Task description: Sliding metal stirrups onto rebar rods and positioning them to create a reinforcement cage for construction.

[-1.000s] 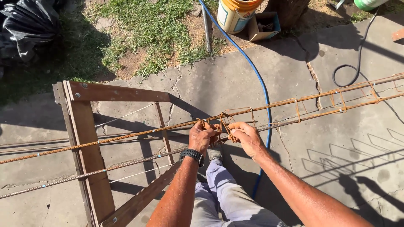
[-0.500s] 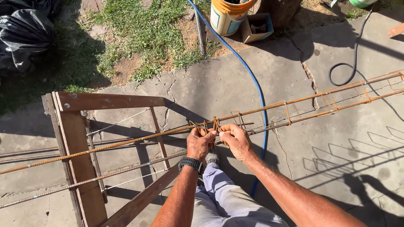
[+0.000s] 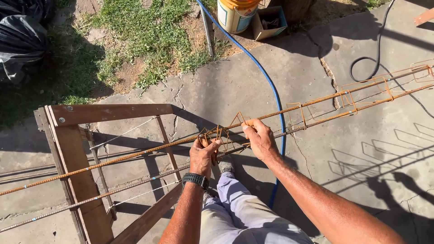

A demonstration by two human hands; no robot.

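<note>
Gripping a cluster of rusty wire stirrups (image 3: 221, 135) on the long rebars (image 3: 316, 101) over the wooden trestle (image 3: 77, 149), the left hand (image 3: 203, 156) is closed around them. Just right, the right hand (image 3: 260, 140) pinches 1 stirrup between its fingertips; these loops look light, stiff and rough, best held at a corner.

We lose the rebar cage (image 3: 316, 110) at both side edges, so its ends stay unseen. Our left hand (image 3: 203, 156) covers part of the bunched stirrups (image 3: 221, 135) — how many, we cannot tell. The yellow bucket (image 3: 237, 16) is cut off at the top.
</note>
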